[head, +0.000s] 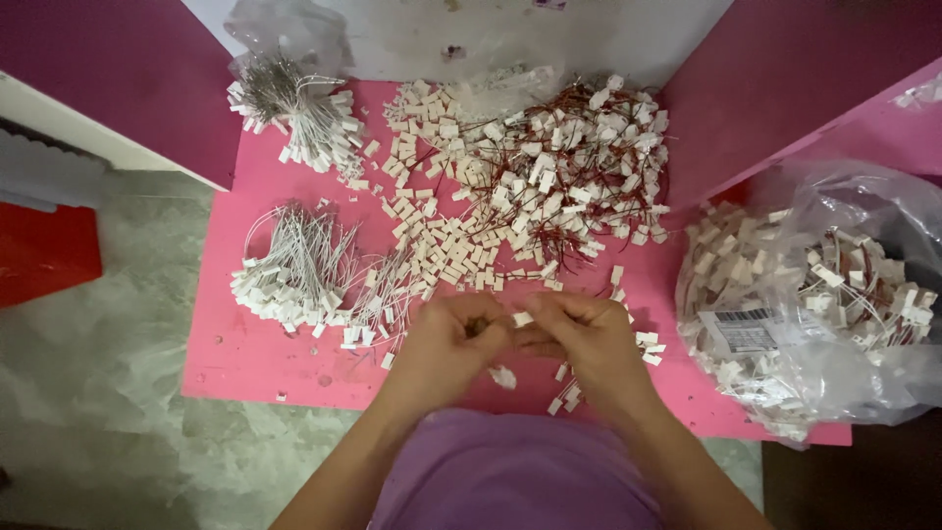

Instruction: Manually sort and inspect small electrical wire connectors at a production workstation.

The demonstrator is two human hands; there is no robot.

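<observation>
My left hand (453, 339) and my right hand (581, 334) meet over the near edge of a pink table (245, 353). Both pinch a small white plastic connector (522, 319) between the fingertips; a thin wire seems to run into it, though blur hides detail. Just beyond my hands lies a spread of loose white connectors (446, 245). Further back sits a heap of connectors with red wires (569, 167). To the left lie two bundles of white-wired connectors (294, 270), (299, 113).
A clear plastic bag (814, 304) full of wired connectors and bearing a paper label rests at the table's right end. Pink panels rise behind and beside the table. A red object (44, 250) stands on the grey floor at left. My lap in purple cloth (515, 476) is below.
</observation>
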